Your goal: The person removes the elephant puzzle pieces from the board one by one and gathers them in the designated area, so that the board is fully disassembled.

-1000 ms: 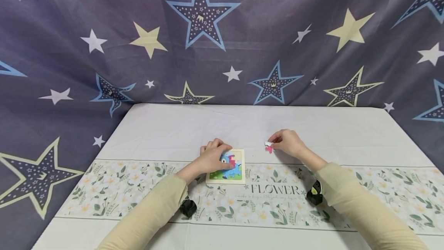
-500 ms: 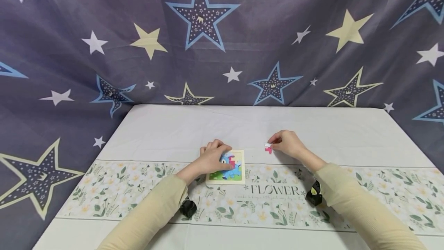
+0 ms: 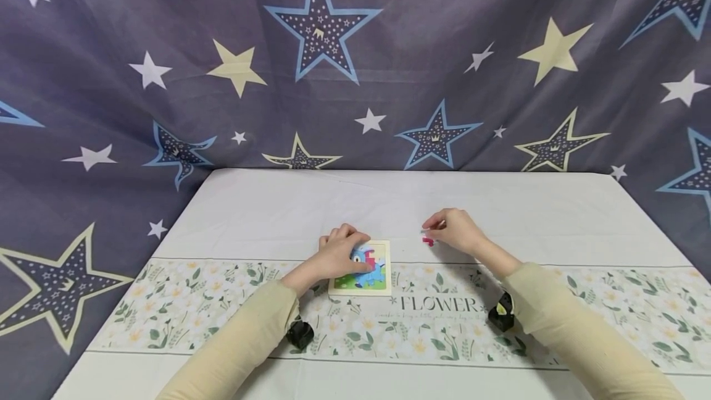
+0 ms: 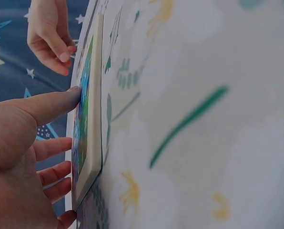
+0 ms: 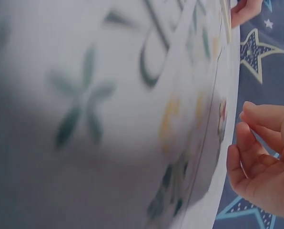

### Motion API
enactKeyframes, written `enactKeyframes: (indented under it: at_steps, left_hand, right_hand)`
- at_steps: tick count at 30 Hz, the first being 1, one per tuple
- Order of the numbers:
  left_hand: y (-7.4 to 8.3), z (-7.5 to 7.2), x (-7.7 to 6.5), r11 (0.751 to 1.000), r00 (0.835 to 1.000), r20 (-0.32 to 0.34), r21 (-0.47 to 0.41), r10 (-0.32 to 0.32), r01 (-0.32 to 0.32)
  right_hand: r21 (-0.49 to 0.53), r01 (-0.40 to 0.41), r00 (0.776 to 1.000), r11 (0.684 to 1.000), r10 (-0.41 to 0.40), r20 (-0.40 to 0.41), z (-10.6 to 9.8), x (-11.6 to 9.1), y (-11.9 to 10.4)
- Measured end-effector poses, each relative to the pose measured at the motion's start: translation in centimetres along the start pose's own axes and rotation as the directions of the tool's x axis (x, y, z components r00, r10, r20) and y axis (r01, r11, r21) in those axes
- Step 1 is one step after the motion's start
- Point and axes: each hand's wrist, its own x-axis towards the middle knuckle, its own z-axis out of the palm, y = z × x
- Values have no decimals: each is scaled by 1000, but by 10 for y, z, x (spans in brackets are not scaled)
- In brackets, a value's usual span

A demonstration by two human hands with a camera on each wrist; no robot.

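A small square jigsaw puzzle [image 3: 369, 276] in a pale wooden frame shows a blue animal on green, with a pink patch in its middle. My left hand [image 3: 337, 254] rests spread over its left side. The thumb presses on the picture and the other fingers reach its far and left edges. To the right, my right hand [image 3: 457, 228] has thumb and forefinger together at a thin, whitish puzzle piece [image 3: 424, 231], seen nearly edge-on. Just below it a pink-red puzzle piece [image 3: 428, 241] shows against the white cloth. In the right wrist view the fingertips largely hide what they pinch.
A white tablecloth [image 3: 266, 208] covers the table, with a flowered band [image 3: 222, 307] and the word FLOWER across its front. Behind stands a dark curtain [image 3: 355, 97] printed with stars. Black wrist devices [image 3: 300, 333] sit under both sleeves.
The right hand has shifted slightly left, and the pink-and-white shape at its fingertips now shows as a thin pale edge above a pink-red bit. The left hand holds its place on the puzzle.
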Motion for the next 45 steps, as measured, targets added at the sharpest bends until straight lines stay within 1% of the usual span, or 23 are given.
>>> enactKeyframes:
  at_steps: [5,11,17,21,26,32,36,40,45]
  left_hand:
    - [-2,-2,-1,1000,999,29,-7,13,-13]
    - [-6,-5,-3,999,996,74,-10,51,-50]
    - [-8,-8,-6,997,991,112,7,77,-78]
    - [-9,-9,-8,997,987,138,15,79,-82]
    - [-8,-10,-13,997,983,170,16,68,-72]
    - [-9,-11,-14,997,981,179,3,71,-73]
    - [-9,-10,-14,997,982,173,-3,72,-73]
    - [-9,-9,-13,997,984,160,0,80,-81]
    - [-7,-9,-13,996,984,154,7,91,-93]
  right_hand:
    - [49,-12,999,999,9,50,6,0,-16]
    - [49,36,997,998,-39,61,14,1,-27]
    - [71,85,991,994,-91,95,22,-2,-38]
    - [96,101,985,990,-113,131,29,-3,-46]
    - [116,116,972,987,-136,193,37,-5,-55]
    - [127,144,962,981,-169,213,44,-6,-61]
    - [101,166,961,981,-184,207,49,-5,-63]
    - [33,183,963,983,-186,196,52,-5,-65]
    - [-18,193,960,981,-185,212,54,-6,-68]
